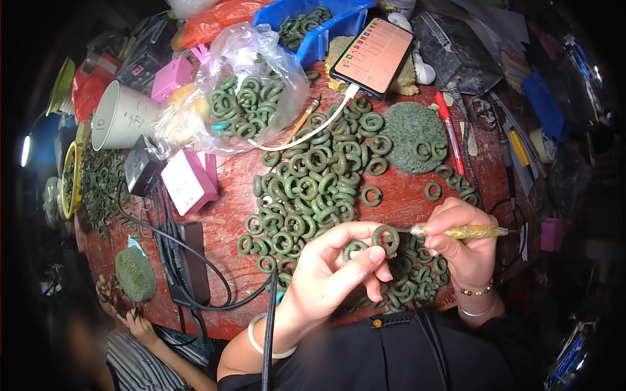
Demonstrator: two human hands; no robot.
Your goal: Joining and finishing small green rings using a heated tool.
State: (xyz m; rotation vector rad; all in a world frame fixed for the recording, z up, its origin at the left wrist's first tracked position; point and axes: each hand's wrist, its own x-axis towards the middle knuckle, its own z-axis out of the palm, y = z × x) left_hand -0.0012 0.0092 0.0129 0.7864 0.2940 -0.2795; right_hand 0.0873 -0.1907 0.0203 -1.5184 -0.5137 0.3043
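My left hand (339,264) is closed on a green ring (385,240), held upright between thumb and fingers. A second ring (355,249) lies against the fingers of the same hand. My right hand (466,244) grips a pen-like tool (473,232) with a yellowish wrapped handle and a thin dark tip. The tip points left and meets or nearly meets the held ring's edge; I cannot tell which. Beyond my hands spreads a big heap of green rings (313,182), and more rings (414,280) lie beneath them.
A round green pad (411,137) carries several rings. Behind the heap are a clear bag of rings (244,98), a phone (373,57) on a white cable and a blue bin (313,26). Black cables (208,257) cross the left side. A co-worker's hand (140,326) shows lower left.
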